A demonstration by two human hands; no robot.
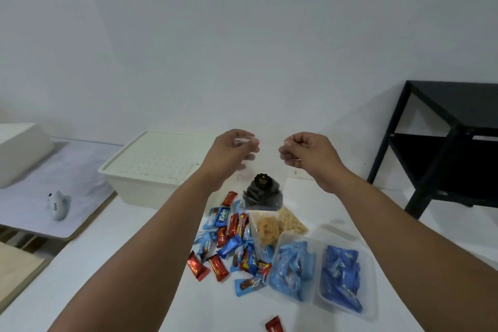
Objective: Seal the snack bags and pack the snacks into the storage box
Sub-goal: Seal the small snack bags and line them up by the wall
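Observation:
A clear zip bag of dark cookies point(262, 192) hangs in the air above the table, its upper edge stretched between both hands. My left hand point(233, 152) pinches the bag's top left corner and my right hand point(304, 151) pinches the top right corner. Below it a cream storage box point(140, 183) with a dotted lid stands closed at the back left. Loose red and blue snack packets point(229, 240) lie scattered in the middle. Two clear bags of pale crackers point(275, 225) and two clear bags of blue packets point(318, 269) lie to the right.
A black metal shelf point(444, 143) stands at the right against the wall. A lower surface on the left holds a white box point(18, 151) and a small white device point(58, 205). One red packet point(275, 325) lies at the table's near edge.

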